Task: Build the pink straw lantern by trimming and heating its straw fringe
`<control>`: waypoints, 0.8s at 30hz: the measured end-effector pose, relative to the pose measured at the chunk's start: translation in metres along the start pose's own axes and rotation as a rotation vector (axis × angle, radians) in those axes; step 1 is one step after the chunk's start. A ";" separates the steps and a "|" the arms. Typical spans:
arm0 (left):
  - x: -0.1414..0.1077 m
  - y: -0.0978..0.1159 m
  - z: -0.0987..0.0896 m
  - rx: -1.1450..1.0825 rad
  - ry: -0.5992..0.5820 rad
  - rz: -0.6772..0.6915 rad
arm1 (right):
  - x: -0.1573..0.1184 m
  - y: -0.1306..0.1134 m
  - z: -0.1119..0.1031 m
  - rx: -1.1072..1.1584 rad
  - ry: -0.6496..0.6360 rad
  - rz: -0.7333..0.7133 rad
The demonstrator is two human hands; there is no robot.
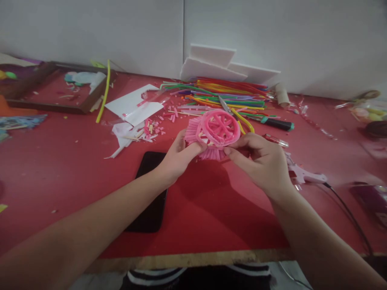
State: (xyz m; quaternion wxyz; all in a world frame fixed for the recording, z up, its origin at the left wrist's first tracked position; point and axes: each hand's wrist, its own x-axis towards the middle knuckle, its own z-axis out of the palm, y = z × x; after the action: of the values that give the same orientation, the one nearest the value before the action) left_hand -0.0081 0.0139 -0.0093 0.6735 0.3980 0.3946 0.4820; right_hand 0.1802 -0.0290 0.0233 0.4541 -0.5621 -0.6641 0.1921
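A pink pipe-cleaner craft piece (222, 128) is held up above the red table, around the middle of the view. It has a round, wheel-like face with crossing strips and a ribbed fringe on its left and lower sides. My left hand (184, 151) grips its left side, thumb along the lower front and the other fingers mostly hidden behind it. At the lower right edge, my right hand (260, 159) pinches the fringe or something small against it; which one I cannot tell. Just behind the piece lie yellow-handled scissors (244, 121).
Colourful pipe cleaners (229, 92) are piled at the back by white foam boards (211, 60). A black phone (149, 201) lies below my left forearm. To the right are a cutter knife (278, 123) and a pink glue gun (305, 174) with its cord. A brown frame (45, 106) stands left.
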 end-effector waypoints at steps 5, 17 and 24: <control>-0.001 -0.002 -0.002 0.010 -0.026 0.021 | 0.000 0.000 -0.001 -0.008 -0.004 -0.007; -0.001 -0.003 -0.001 0.004 -0.027 0.036 | -0.001 0.000 -0.002 -0.072 0.037 -0.032; -0.002 -0.003 -0.003 0.097 -0.078 0.086 | 0.002 0.006 -0.006 -0.058 0.014 -0.008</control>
State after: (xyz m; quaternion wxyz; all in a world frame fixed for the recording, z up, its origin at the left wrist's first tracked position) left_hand -0.0102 0.0118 -0.0129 0.6469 0.4651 0.3733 0.4752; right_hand 0.1888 -0.0274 0.0225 0.4428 -0.5736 -0.6686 0.1669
